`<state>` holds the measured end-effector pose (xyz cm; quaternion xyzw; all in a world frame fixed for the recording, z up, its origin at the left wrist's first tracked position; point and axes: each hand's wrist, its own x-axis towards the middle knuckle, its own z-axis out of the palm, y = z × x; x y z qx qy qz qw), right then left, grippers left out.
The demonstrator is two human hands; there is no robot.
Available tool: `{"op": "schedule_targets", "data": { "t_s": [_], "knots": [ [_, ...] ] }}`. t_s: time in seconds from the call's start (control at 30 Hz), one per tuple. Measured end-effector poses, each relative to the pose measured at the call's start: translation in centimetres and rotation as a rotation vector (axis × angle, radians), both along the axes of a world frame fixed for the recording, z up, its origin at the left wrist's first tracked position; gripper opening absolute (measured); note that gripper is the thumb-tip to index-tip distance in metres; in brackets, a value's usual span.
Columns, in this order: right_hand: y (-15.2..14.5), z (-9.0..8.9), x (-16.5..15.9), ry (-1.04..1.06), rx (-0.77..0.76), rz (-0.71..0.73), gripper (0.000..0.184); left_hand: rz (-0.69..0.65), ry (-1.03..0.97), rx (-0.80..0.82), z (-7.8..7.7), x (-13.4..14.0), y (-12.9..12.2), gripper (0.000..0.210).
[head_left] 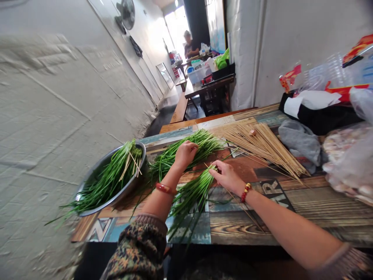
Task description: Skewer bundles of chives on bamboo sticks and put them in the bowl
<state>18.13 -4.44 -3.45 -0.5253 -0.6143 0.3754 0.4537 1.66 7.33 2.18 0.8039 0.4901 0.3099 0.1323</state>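
Someone in patterned sleeves is working at the counter (pixel 314 194) over long green stalks. Put the dial's centre on the small bunch (pixel 194 190) near the worker's edge, with the worker at six o'clock. The larger pile of stalks (pixel 202 140) then lies just beyond, at twelve. A metal basin (pixel 128 190) of more greens, with thin sticks poking out, sits between nine and ten; a fan of loose sticks (pixel 271 151) spreads at two.

The step in hand looks like gathering stalks around a single stick (pixel 247 214), and evenness seems to be what counts. I would line up the pale ends first and lay the stalks side by side rather than heaped. A light, firm hold just below those ends should suit; squeezing harder could bruise them. It also seems wise to mind where the stick's tip comes out, since fingers are right beside it.

The right hand (pixel 229 177) has its grip closed around the bunch's pale ends, at about one o'clock on the dial, with the stick running along under it. Whether that stick pierces the stalks I cannot tell. The left hand (pixel 185 155) hangs over the pile, fingers curled together; whether they pinch a stalk is hidden from me.
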Motion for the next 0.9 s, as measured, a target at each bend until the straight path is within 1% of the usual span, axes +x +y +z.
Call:
{"op": "schedule_targets", "data": {
  "t_s": [0.03, 0.1, 0.2, 0.27, 0.33, 0.37, 0.43, 0.47, 0.5, 0.53, 0.6, 0.67, 0.8, 0.9],
  "knots": [
    [0.0, 0.0, 0.0, -0.002, 0.005, -0.001, 0.012, 0.025, -0.038, -0.009, 0.2, -0.1, 0.4, 0.007],
    [0.0, 0.0, 0.0, -0.004, 0.011, 0.0, 0.012, 0.084, -0.094, 0.002, 0.9, -0.5, 1.1, 0.015],
    [-0.1, 0.2, 0.0, -0.01, 0.02, 0.0, 0.011, 0.209, -0.183, 0.056, 2.5, -2.1, 1.9, 0.023],
    [0.0, 0.2, 0.0, -0.014, 0.022, -0.002, 0.011, 0.301, -0.221, 0.121, 3.8, -3.5, 2.2, 0.02],
    [0.0, 0.1, 0.0, -0.016, 0.017, -0.002, 0.011, 0.389, -0.216, 0.222, 5.2, -5.0, 2.2, 0.014],
    [0.1, 0.0, 0.0, -0.017, 0.014, -0.001, 0.011, 0.427, -0.179, 0.297, 5.8, -5.6, 2.1, 0.011],
    [0.1, -0.1, -0.1, -0.019, 0.009, 0.002, 0.012, 0.48, 0.02, 0.472, 6.8, -6.4, 1.8, 0.013],
    [0.1, -0.2, -0.1, -0.021, 0.009, 0.003, 0.012, 0.484, 0.14, 0.517, 7.0, -6.6, 1.7, 0.015],
    [0.1, -0.3, -0.1, -0.023, 0.011, 0.003, 0.013, 0.471, 0.262, 0.519, 7.1, -6.6, 1.6, 0.017],
    [0.1, -0.3, -0.2, -0.025, 0.013, 0.003, 0.013, 0.442, 0.369, 0.473, 7.0, -6.4, 1.4, 0.02],
    [0.1, -0.3, -0.2, -0.028, 0.02, 0.002, 0.013, 0.361, 0.53, 0.311, 6.1, -5.5, 1.2, 0.028],
    [0.1, -0.3, -0.2, -0.033, 0.027, 0.002, 0.013, 0.296, 0.586, 0.178, 4.6, -4.1, 0.9, 0.036],
    [0.3, -0.5, -0.1, -0.045, 0.039, -0.005, 0.012, 0.175, 0.578, 0.136, 1.6, -1.0, 0.0, 0.027],
    [0.4, -0.7, -0.2, -0.048, 0.037, -0.007, 0.014, 0.101, 0.575, 0.136, 0.4, 0.9, -0.6, 0.024]
  ]
}}
